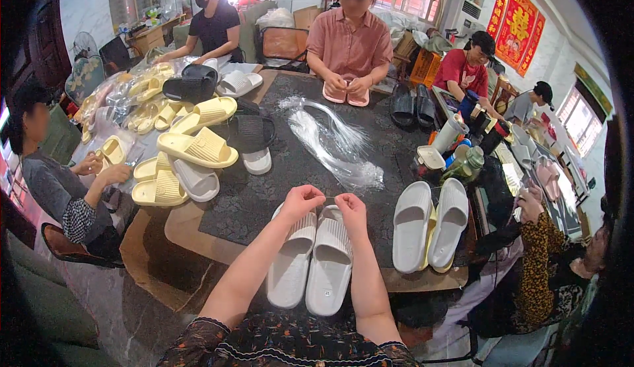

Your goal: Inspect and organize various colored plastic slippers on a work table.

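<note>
A pair of light grey ribbed slippers (pixel 328 276) lies side by side at the near table edge, toes pointing away from me. Over their toe ends, my left hand (pixel 302 203) and my right hand (pixel 351 211) are each pinched closed. A thin strand (pixel 330 198) runs across the small gap between my fingertips; its ends are hidden in my grip. Just beyond, a loose bundle of clear plastic strands (pixel 323 136) is spread over the dark tabletop (pixel 257 205).
Yellow slippers (pixel 197 147) with grey and black ones are piled to the left. More grey slippers (pixel 411 225) rest on yellow ones at right, near a glass jar (pixel 467 163). Across the table, a person (pixel 350 43) handles pink slippers (pixel 347 95); several others sit around.
</note>
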A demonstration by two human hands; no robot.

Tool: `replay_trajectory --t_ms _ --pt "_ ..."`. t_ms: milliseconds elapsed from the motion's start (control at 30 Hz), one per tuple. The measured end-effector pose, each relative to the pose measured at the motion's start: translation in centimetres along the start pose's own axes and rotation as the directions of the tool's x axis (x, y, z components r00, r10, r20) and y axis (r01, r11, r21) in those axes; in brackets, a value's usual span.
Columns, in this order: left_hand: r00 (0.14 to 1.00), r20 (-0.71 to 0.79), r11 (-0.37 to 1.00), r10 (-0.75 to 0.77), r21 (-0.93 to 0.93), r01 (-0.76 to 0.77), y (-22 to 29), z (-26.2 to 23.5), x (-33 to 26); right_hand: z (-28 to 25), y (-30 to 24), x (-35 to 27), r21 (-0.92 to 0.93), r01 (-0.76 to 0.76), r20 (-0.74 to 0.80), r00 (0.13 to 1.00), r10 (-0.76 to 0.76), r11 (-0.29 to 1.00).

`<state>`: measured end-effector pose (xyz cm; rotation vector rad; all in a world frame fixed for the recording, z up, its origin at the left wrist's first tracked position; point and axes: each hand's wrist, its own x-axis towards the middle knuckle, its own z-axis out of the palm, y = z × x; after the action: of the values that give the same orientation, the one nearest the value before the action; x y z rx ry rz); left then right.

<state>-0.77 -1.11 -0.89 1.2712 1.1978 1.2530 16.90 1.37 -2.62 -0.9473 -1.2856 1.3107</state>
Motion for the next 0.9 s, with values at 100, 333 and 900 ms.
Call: replay_trajectory --t_ms 100,333,900 --pt "1.0 0.004 1.0 0.028 -0.001 -0.028 0.1 0.1 0.0 -0.1 0.0 0.0 0.032 -0.008 -0.004 1.0 0.008 0.999" --pt "0.999 0.006 0.999 -0.05 -0.01 0.05 -0.1 0.0 0.1 0.2 -0.5 -0.2 -0.033 0.015 0.04 0.999 -0.013 0.999" --pt "0.999 -0.021 0.999 0.029 0.017 -0.029 1.0 0.5 -0.3 -0.1 -0.1 0.0 -0.031 0.042 0.023 0.999 -0.041 0.999"
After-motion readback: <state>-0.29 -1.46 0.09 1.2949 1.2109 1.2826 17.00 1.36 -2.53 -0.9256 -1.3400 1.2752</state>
